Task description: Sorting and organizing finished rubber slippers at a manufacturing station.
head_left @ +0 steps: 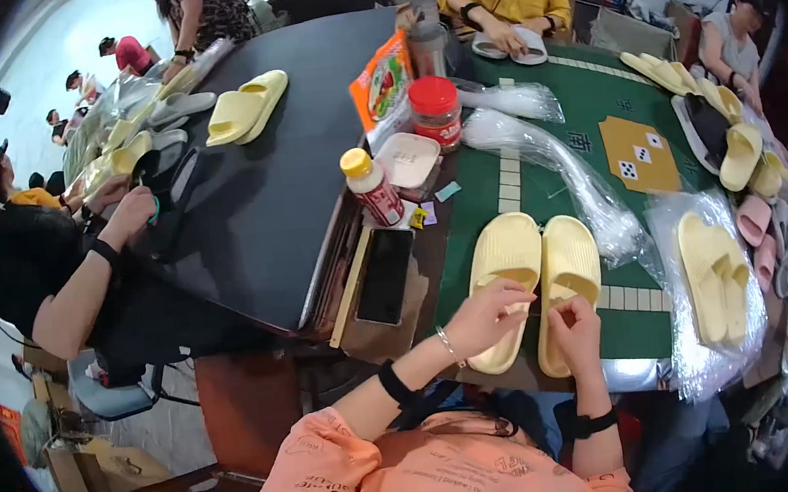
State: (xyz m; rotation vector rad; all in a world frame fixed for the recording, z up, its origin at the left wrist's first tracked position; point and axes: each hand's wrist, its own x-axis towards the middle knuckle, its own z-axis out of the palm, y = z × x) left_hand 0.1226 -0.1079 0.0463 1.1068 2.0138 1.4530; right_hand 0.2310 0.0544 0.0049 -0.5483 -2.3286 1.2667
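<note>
Two pale yellow slide slippers lie side by side on the green table [540,184] in front of me: the left slipper [505,268] and the right slipper [567,272]. My left hand [482,318] pinches at the strap of the left slipper with closed fingers. My right hand [575,328] rests with curled fingers on the strap of the right slipper. Between the two hands something thin may be held, too small to make out.
A bagged yellow pair [715,277] lies to the right, with clear plastic bags [567,172] behind. A phone [385,275], a yellow-capped bottle [371,186] and a red-lidded jar [435,109] stand left. Other people work at the black table [283,181] and around, with stacks of slippers [745,150].
</note>
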